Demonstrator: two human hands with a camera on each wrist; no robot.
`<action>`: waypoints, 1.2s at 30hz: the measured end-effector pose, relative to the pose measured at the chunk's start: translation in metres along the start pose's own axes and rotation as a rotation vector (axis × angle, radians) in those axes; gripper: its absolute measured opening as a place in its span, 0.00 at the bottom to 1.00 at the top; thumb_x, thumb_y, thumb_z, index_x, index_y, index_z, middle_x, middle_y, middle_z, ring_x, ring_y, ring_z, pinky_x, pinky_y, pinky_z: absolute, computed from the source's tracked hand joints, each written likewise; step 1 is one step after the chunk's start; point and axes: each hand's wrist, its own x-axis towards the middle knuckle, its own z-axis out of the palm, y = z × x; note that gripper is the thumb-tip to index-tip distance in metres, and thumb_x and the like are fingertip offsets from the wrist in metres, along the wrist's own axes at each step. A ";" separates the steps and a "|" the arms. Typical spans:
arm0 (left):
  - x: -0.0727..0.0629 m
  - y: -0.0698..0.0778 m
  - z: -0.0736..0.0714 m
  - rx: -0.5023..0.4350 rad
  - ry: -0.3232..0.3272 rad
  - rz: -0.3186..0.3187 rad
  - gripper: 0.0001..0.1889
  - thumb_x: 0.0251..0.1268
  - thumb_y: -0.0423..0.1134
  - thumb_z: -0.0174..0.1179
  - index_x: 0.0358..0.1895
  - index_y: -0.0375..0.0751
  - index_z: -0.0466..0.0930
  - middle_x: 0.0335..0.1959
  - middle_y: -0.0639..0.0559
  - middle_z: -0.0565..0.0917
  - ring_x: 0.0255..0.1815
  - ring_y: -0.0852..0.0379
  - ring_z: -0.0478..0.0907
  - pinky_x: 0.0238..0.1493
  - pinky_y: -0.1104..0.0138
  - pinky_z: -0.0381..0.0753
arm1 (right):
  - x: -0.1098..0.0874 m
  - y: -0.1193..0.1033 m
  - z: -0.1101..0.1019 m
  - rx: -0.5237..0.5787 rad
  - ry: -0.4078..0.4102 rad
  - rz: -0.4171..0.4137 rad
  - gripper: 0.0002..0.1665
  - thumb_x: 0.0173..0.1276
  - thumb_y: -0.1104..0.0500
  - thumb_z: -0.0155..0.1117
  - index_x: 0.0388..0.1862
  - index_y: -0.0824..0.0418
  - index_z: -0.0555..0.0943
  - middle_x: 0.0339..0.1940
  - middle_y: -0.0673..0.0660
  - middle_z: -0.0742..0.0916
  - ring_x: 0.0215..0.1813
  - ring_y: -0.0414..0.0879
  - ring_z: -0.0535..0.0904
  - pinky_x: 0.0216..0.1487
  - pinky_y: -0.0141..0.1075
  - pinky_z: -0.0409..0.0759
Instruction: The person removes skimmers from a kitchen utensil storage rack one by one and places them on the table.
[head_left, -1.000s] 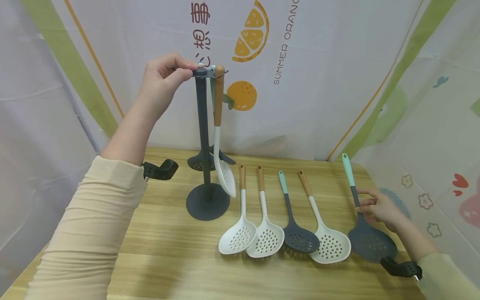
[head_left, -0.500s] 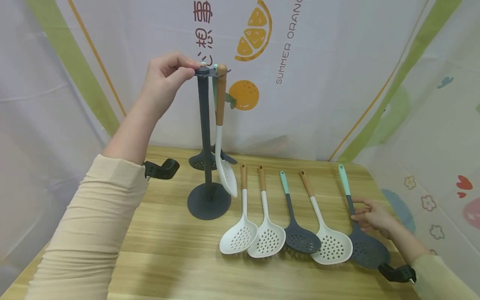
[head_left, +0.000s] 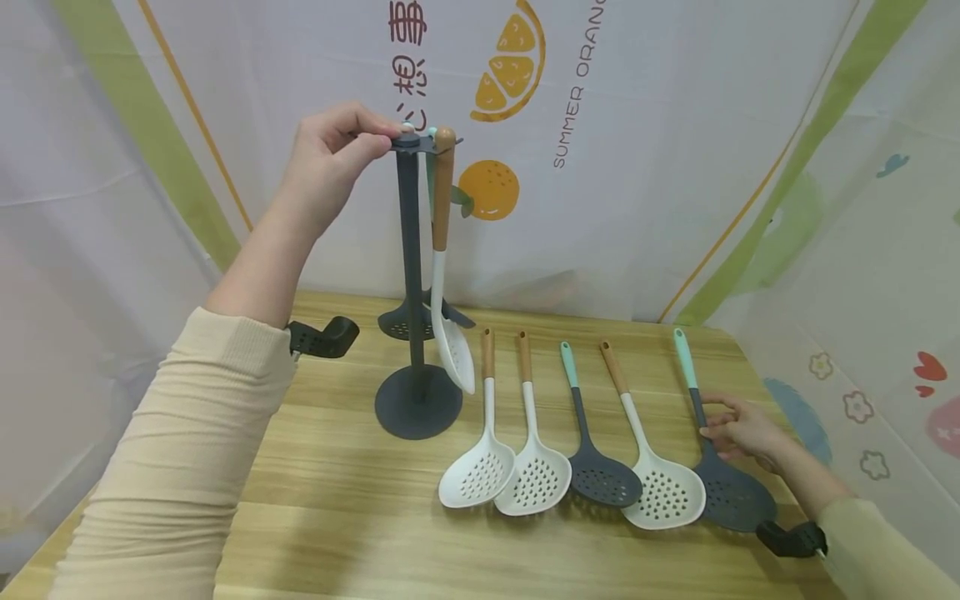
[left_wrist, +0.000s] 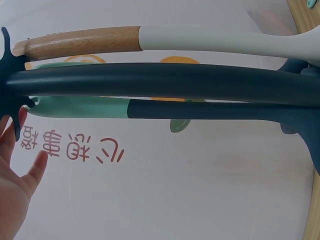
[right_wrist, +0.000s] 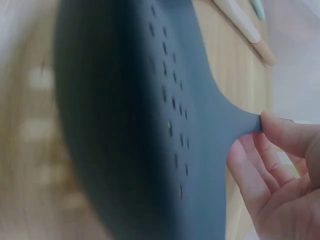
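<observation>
My left hand [head_left: 330, 162] pinches the top of a dark utensil stand [head_left: 412, 267] between thumb and fingers. From the stand's hooks hangs a white slotted spoon [head_left: 442, 192] with a wooden handle. A mint-handled dark utensil [left_wrist: 85, 106] hangs behind the pole, its head partly hidden in the head view. At the right, my right hand [head_left: 744, 429] grips a dark skimmer [head_left: 738, 500] by its stem, below the mint handle. The right wrist view shows its perforated head [right_wrist: 200, 130] up close, with thumb and fingers around the stem.
In a row on the wooden table [head_left: 360, 517] lie a white skimmer [head_left: 480, 479], a second white skimmer [head_left: 536, 483], a small dark skimmer [head_left: 603, 479] and another white skimmer [head_left: 663, 496]. A printed curtain [head_left: 600, 233] stands behind the table.
My right hand has moved the dark skimmer slightly left and toward me, its head now close beside the nearest white skimmer. The left hand keeps its hold on the stand's top.
</observation>
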 end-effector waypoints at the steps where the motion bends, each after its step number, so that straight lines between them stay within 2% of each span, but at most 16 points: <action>1: 0.000 0.000 0.000 0.004 0.001 0.000 0.10 0.66 0.27 0.52 0.36 0.39 0.84 0.42 0.51 0.84 0.54 0.52 0.74 0.62 0.62 0.65 | 0.001 0.000 0.000 -0.001 -0.003 0.001 0.41 0.65 0.67 0.63 0.70 0.72 0.54 0.48 0.71 0.75 0.34 0.50 0.81 0.31 0.43 0.83; 10: 0.000 -0.001 0.000 0.018 0.000 -0.005 0.10 0.66 0.28 0.53 0.36 0.40 0.84 0.43 0.50 0.83 0.54 0.52 0.74 0.62 0.62 0.66 | 0.003 -0.005 0.001 -0.066 -0.024 0.010 0.38 0.65 0.68 0.62 0.69 0.74 0.55 0.48 0.74 0.75 0.35 0.50 0.81 0.30 0.44 0.83; 16: 0.000 0.000 -0.001 0.019 0.000 -0.010 0.09 0.66 0.27 0.53 0.35 0.40 0.84 0.43 0.50 0.83 0.54 0.52 0.74 0.62 0.62 0.66 | 0.007 -0.005 0.002 -0.081 -0.031 0.041 0.37 0.66 0.68 0.61 0.69 0.74 0.55 0.47 0.73 0.74 0.35 0.49 0.80 0.30 0.44 0.82; 27: 0.000 0.000 -0.001 -0.006 -0.009 0.001 0.09 0.66 0.27 0.52 0.35 0.39 0.83 0.42 0.50 0.83 0.54 0.52 0.74 0.63 0.62 0.65 | 0.015 -0.007 0.003 -0.146 -0.022 0.071 0.37 0.66 0.67 0.62 0.68 0.76 0.56 0.50 0.80 0.73 0.37 0.51 0.81 0.32 0.45 0.83; 31: 0.001 0.000 0.000 -0.010 -0.011 0.001 0.10 0.65 0.26 0.52 0.34 0.39 0.83 0.41 0.50 0.83 0.54 0.52 0.75 0.62 0.62 0.66 | 0.016 -0.010 0.005 -0.159 -0.037 0.096 0.36 0.66 0.67 0.61 0.68 0.76 0.57 0.49 0.78 0.74 0.37 0.52 0.81 0.33 0.46 0.82; 36: 0.002 -0.003 -0.002 -0.011 -0.010 0.004 0.10 0.65 0.26 0.52 0.33 0.39 0.83 0.42 0.52 0.84 0.54 0.52 0.75 0.62 0.62 0.66 | 0.017 -0.013 0.009 -0.155 -0.031 0.121 0.35 0.65 0.68 0.62 0.66 0.76 0.58 0.44 0.72 0.78 0.34 0.51 0.81 0.33 0.46 0.82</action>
